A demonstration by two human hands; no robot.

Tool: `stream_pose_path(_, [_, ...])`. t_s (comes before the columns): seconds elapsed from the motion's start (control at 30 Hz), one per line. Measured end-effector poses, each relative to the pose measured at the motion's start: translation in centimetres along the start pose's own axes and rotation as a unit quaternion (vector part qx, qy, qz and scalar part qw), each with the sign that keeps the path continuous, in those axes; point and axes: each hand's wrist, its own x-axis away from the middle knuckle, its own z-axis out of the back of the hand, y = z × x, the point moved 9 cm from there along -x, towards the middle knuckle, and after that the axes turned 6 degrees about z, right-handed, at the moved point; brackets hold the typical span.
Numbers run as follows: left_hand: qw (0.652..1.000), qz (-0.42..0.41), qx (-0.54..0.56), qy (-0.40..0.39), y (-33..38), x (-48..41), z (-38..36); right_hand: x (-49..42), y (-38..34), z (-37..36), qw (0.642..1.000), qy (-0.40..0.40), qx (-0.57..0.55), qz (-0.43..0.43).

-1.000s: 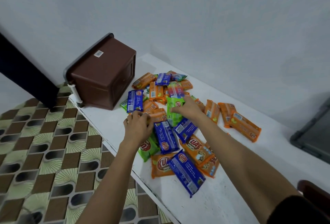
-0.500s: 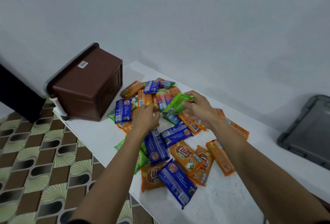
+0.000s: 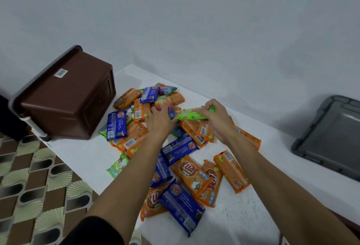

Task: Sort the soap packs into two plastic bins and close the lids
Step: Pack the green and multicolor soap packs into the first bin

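Many soap packs (image 3: 181,147) lie heaped on the white surface (image 3: 83,159) just right of the brown bin (image 3: 68,104). Most are orange, several blue, a few green. "KUAT" reads in red and white letters on an orange pack (image 3: 190,170) at the near side of the heap, and in part on the orange packs beside it. The blue pack (image 3: 116,125) closest to the bin shows a red oval logo, lines of white print too fine to read, and a white barcode patch. Similar barcode patches show on several orange packs. The bin lies tipped on its side, its grey rim turned away from the heap. A white sticker (image 3: 60,73) on its upper wall carries print too small to read.

Both hands are over the far half of the heap, right of the bin. The right hand (image 3: 216,121), the farther of the 2 from the bin, pinches a green pack (image 3: 191,116) by its far end and holds it raised over the orange packs, its free end pointing toward the bin. The left hand (image 3: 159,122) sits between the bin and the green pack, back up, fingers bent down onto a rainbow-striped pack (image 3: 168,106); whether they grip it I cannot tell. This hand is touching or just beside the green pack's free end.

A grey lid (image 3: 331,139) lies well right of the bin, past the heap.
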Motion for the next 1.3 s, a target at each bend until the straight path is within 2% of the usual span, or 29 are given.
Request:
stream_pose_path(0.13, [0.999,0.015,-0.004,0.048,0.4,-0.1,-0.2,0.6,0.3,0.9,1.0,-0.008,0.012,-0.008])
stream_pose_path(0.3, [0.998,0.01,0.034,0.05,0.9,0.5,0.2,1.9,0.2,1.6,0.999,-0.016,0.034,-0.008])
stream_pose_path(0.4, [0.994,-0.002,0.095,0.059,0.8,1.1,1.0,2.6,0.0,1.8,0.999,-0.03,0.033,-0.008])
stream_pose_path(0.5, [0.976,0.021,0.213,0.046,0.2,2.2,1.7,3.8,-0.7,2.2,0.999,-0.03,0.017,-0.015])
stream_pose_path(0.63, [0.917,0.064,0.394,-0.018,0.0,4.5,2.0,5.2,-2.0,3.3,1.0,-0.007,-0.005,-0.001])
stream_pose_path(0.77, [0.826,0.072,0.545,-0.12,1.6,7.8,2.1,7.3,-3.3,5.0,1.0,0.011,-0.02,0.014])
stream_pose_path(0.87, [0.775,0.032,0.595,-0.21,3.8,10.7,2.0,9.6,-4.2,6.9,0.999,0.026,-0.016,0.019])
stream_pose_path(1.07, [0.696,-0.027,0.638,-0.329,8.9,16.2,1.4,15.0,-5.2,12.0,0.998,0.043,-0.014,0.035])
stream_pose_path(1.17, [0.696,-0.05,0.627,-0.346,11.7,18.8,1.0,17.7,-5.1,15.0,0.997,0.068,-0.035,0.029])
stream_pose_path(1.3, [0.739,-0.084,0.591,-0.312,14.6,21.7,0.5,21.3,-5.2,18.7,0.989,0.121,-0.087,0.023])
